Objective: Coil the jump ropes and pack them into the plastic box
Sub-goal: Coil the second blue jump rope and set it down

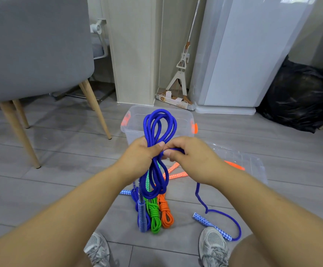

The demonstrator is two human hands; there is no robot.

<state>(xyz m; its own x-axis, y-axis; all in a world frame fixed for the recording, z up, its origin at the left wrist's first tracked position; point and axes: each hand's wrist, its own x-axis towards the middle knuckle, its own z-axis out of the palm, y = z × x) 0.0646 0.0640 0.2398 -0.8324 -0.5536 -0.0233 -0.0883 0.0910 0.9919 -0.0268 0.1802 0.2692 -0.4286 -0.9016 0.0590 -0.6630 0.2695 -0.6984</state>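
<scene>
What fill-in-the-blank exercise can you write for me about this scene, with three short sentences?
1. The jump rope gripped by the left hand and the right hand is ____.
2. The latches of the plastic box are ____.
3. The clear lid lies on the ____.
Missing words: blue; orange; floor.

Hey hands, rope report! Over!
Left grip holds coiled blue braided jump rope; right grip pinches its tail. Clear plastic box open. Green rope bundle, orange rope bundle on floor.
</scene>
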